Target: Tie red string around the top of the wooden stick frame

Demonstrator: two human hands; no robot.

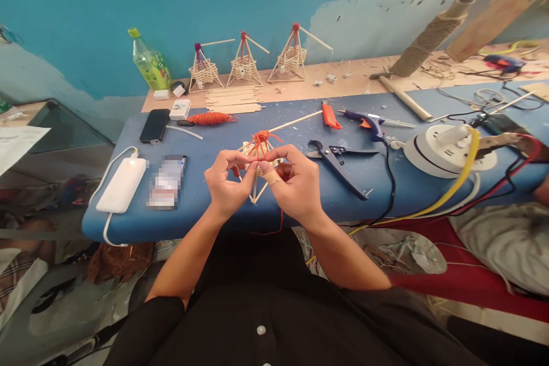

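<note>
A small wooden stick frame (254, 191) stands on the blue table near its front edge, its top wrapped in orange cord (262, 137). One long stick (295, 120) juts from that top toward the right. My left hand (230, 180) and my right hand (295, 182) meet in front of the frame, thumbs and fingertips pinched together on strands of the orange cord. A tan bandage strip is on my right thumb. Below my right hand, a loose end of cord (282, 222) hangs over the table edge.
Three similar stick frames (289, 60) stand at the back beside a green bottle (150, 63). Pruning shears (338, 168), a glue gun (371, 124) and an orange cutter (330, 115) lie to the right, near a round power strip (437, 151). Phones and a white power bank (122, 184) lie left.
</note>
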